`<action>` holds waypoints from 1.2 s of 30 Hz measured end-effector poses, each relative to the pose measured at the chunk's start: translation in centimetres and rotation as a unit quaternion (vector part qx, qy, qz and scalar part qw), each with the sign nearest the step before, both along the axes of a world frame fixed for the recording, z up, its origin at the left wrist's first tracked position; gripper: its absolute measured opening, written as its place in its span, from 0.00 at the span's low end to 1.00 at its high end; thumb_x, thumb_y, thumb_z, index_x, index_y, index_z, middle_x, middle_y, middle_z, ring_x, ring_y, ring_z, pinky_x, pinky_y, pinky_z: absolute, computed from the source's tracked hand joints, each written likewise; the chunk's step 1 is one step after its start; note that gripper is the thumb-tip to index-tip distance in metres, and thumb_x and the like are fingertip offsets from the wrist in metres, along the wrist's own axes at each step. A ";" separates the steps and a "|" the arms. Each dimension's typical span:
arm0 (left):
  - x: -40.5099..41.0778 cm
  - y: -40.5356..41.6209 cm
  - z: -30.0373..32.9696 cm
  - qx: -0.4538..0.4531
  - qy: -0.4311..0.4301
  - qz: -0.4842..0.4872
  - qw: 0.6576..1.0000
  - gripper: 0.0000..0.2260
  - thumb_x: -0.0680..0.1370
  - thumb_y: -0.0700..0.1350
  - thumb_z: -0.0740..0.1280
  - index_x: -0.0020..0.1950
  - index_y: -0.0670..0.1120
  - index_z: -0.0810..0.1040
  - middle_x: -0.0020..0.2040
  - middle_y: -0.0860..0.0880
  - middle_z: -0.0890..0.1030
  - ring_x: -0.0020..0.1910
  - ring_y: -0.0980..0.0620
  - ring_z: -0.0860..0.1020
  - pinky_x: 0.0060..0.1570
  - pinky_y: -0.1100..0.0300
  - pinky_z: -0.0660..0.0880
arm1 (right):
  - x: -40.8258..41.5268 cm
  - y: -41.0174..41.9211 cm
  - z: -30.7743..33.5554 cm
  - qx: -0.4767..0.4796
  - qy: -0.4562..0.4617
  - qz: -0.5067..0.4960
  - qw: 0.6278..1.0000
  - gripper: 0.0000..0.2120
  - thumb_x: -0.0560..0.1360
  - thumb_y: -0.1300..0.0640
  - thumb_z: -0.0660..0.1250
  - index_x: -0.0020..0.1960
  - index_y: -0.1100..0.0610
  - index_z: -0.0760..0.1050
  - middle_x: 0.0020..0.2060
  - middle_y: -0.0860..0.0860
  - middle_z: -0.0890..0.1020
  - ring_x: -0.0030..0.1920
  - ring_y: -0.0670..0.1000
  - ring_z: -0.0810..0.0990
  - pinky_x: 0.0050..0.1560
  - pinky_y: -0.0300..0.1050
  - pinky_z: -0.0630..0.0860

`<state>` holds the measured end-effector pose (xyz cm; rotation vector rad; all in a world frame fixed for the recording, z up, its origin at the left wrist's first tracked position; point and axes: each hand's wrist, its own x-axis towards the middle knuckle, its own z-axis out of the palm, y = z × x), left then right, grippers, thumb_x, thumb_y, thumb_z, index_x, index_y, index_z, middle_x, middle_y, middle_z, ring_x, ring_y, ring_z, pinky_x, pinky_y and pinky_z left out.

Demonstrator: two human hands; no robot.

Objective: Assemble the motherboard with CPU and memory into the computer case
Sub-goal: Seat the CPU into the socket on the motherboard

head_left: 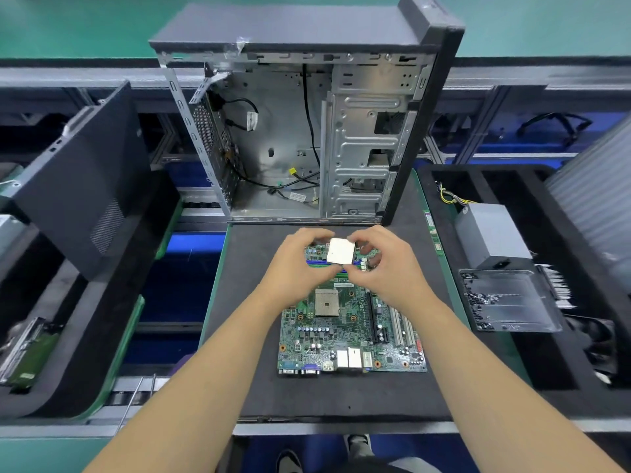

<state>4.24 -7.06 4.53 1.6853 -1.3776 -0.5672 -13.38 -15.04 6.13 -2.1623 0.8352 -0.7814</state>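
Overhead, one CPU [340, 255] pinched between two hands' fingers [353, 241], above one motherboard [351, 331], one open case [307, 131] behind.

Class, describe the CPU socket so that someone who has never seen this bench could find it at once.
Start at the open computer case standing at the back of the dark mat. In front of it lies the green motherboard, below the two hands. The CPU socket is the pale, empty square on its upper left, the only flat beige square among slots and capacitors.

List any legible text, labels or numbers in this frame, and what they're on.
None legible.
Motherboard: silkscreen and white sticker too small to read.
Case cable tags: blurred.
CPU, held by both hands: lid shows no readable marking.
Green strip label: blurred.
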 end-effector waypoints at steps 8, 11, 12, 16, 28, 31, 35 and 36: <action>-1.4 0.7 0.4 0.080 0.440 -0.055 0.893 0.13 0.71 0.47 0.75 0.56 0.53 0.83 0.50 0.51 0.83 0.51 0.53 0.81 0.50 0.56 0.74 | 0.0 0.3 -0.5 0.345 -0.167 -0.016 0.924 0.11 0.73 0.68 0.74 0.49 0.53 0.81 0.38 0.45 0.83 0.38 0.46 0.77 0.37 0.39 0.75; -2.1 0.6 0.2 0.085 0.492 -0.055 0.864 0.14 0.73 0.49 0.73 0.58 0.51 0.82 0.55 0.49 0.80 0.53 0.53 0.81 0.52 0.55 0.74 | 0.0 0.4 -0.6 0.358 -0.169 -0.009 0.918 0.11 0.73 0.67 0.75 0.49 0.53 0.81 0.39 0.50 0.83 0.40 0.48 0.77 0.38 0.41 0.74; -2.3 0.6 0.1 0.085 0.502 -0.055 0.859 0.12 0.74 0.49 0.73 0.57 0.52 0.82 0.55 0.49 0.81 0.52 0.54 0.81 0.52 0.56 0.74 | -0.1 0.4 -0.5 0.361 -0.166 -0.003 0.918 0.11 0.73 0.65 0.76 0.49 0.52 0.82 0.40 0.52 0.83 0.40 0.49 0.77 0.38 0.40 0.74; -2.0 0.4 -0.4 0.087 0.576 -0.012 0.813 0.15 0.69 0.55 0.77 0.50 0.50 0.83 0.50 0.48 0.83 0.47 0.53 0.82 0.49 0.56 0.77 | -0.3 0.4 -0.3 0.363 -0.134 0.003 0.922 0.18 0.67 0.53 0.79 0.56 0.45 0.82 0.54 0.52 0.84 0.46 0.47 0.82 0.44 0.43 0.77; -0.1 1.0 -1.7 0.248 0.622 -0.067 0.739 0.21 0.67 0.64 0.74 0.41 0.46 0.84 0.39 0.46 0.81 0.41 0.48 0.80 0.46 0.54 0.77 | 1.5 1.0 1.3 0.198 0.041 0.107 0.973 0.30 0.70 0.62 0.76 0.64 0.36 0.75 0.63 0.39 0.73 0.60 0.39 0.75 0.50 0.31 0.71; 0.0 1.2 -1.8 0.261 0.620 -0.077 0.736 0.21 0.66 0.64 0.74 0.42 0.46 0.83 0.39 0.46 0.80 0.40 0.48 0.79 0.46 0.54 0.76 | 1.8 1.0 1.4 0.200 0.044 0.115 0.972 0.30 0.69 0.61 0.77 0.61 0.34 0.75 0.62 0.37 0.74 0.59 0.38 0.76 0.49 0.33 0.73; 0.4 1.4 -2.1 0.266 0.619 -0.095 0.732 0.22 0.68 0.65 0.73 0.43 0.46 0.82 0.38 0.46 0.80 0.40 0.47 0.77 0.45 0.55 0.75 | 2.0 1.0 1.1 0.214 0.034 0.113 0.970 0.29 0.68 0.61 0.78 0.58 0.33 0.76 0.60 0.35 0.75 0.56 0.36 0.78 0.48 0.40 0.79; 0.5 1.4 -2.1 0.267 0.623 -0.099 0.729 0.22 0.69 0.65 0.73 0.45 0.45 0.83 0.38 0.46 0.80 0.40 0.47 0.78 0.45 0.54 0.75 | 2.0 1.0 1.0 0.212 0.034 0.113 0.970 0.28 0.67 0.61 0.79 0.58 0.34 0.77 0.60 0.35 0.76 0.56 0.36 0.78 0.49 0.41 0.79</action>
